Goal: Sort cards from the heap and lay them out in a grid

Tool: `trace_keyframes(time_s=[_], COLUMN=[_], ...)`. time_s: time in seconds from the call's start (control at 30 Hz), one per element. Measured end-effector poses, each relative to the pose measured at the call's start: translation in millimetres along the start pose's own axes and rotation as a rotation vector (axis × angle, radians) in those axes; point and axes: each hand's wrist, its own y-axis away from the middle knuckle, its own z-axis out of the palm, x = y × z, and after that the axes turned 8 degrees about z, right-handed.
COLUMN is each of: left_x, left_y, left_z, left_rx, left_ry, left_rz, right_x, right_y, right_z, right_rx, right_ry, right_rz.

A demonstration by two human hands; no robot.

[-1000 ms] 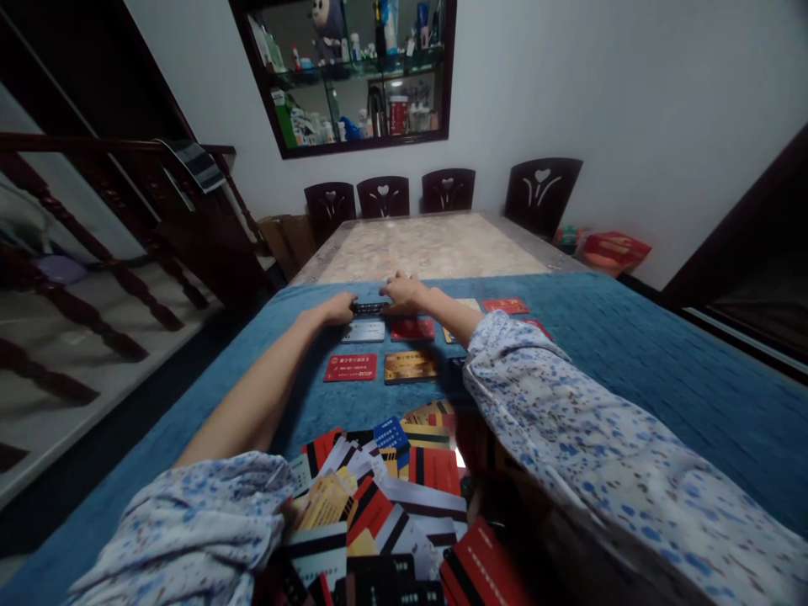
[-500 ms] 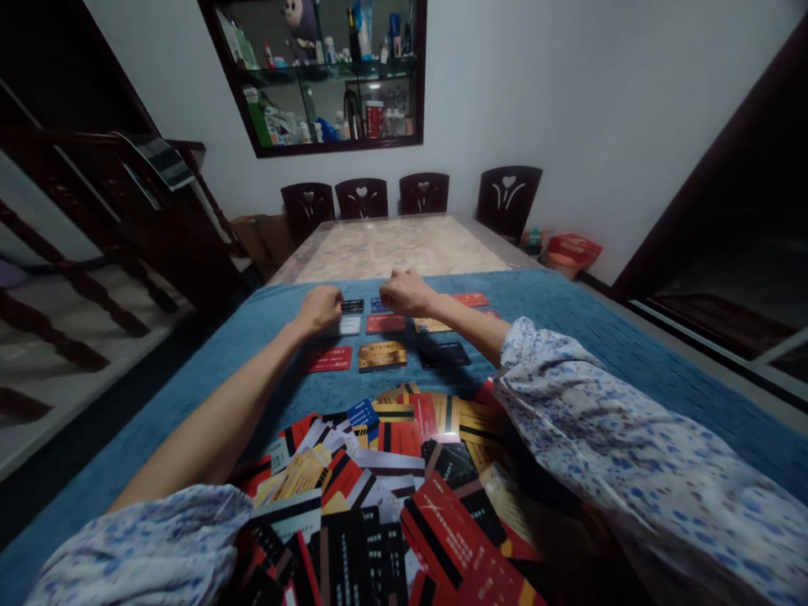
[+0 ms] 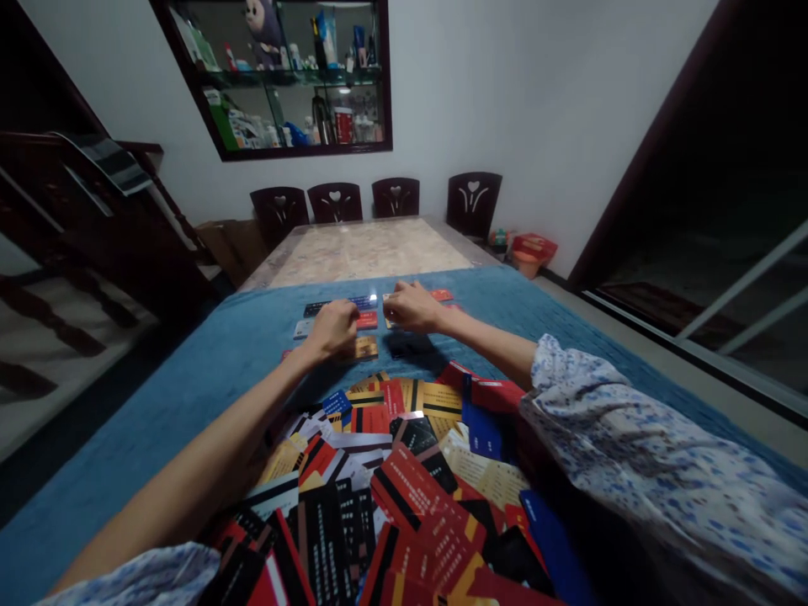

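Note:
My left hand (image 3: 334, 328) is low over the laid-out cards, its fingers curled and drawn together by a red card (image 3: 367, 321). Just below it shows a gold card (image 3: 366, 348). My right hand (image 3: 413, 307) has bent fingers at the edge of a yellowish card (image 3: 387, 311), largely covered by the hand. Whether either hand pinches a card is hidden. Around them, a black card (image 3: 316, 309), a blue card (image 3: 364, 301), a white card (image 3: 304, 329) and a dark card (image 3: 409, 344) lie in rows. Closer to me spreads a heap of overlapping cards (image 3: 417, 488).
A blue cloth (image 3: 220, 337) covers the near part of the table, with the patterned tabletop (image 3: 379, 244) beyond. Several dark chairs (image 3: 334, 203) stand at the far end. On the left is a stair railing (image 3: 94, 210); an orange bin (image 3: 528, 257) stands right of the table.
Both hands have moved right across the rows, the left from the outer column to the middle one, the right away from the blue card. The whole view has swung right.

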Motion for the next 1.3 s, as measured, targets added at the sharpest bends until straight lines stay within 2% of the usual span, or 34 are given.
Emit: trace_keyframes(time_s=[0.33, 0.63, 1.03, 1.3], left_x=[57, 100, 175, 208], left_y=[12, 24, 31, 33], left_z=[-3.5, -4.0, -6.0, 3.2], left_rx=[0.007, 0.021, -0.126, -0.178], left_ry=[0.073, 0.136, 0.109, 0.161], left_rz=[0.120, 0.217, 0.388, 0.470], right_x=[10, 32, 68, 73], right_y=[60, 109, 189, 224], right_z=[-11, 0, 17, 21], right_rx=[-0.018, 0.070, 0.211, 0.185], right_ry=[-0.002, -0.029, -0.079, -0.247], right_rz=[0.014, 0.030, 0.005, -0.027])
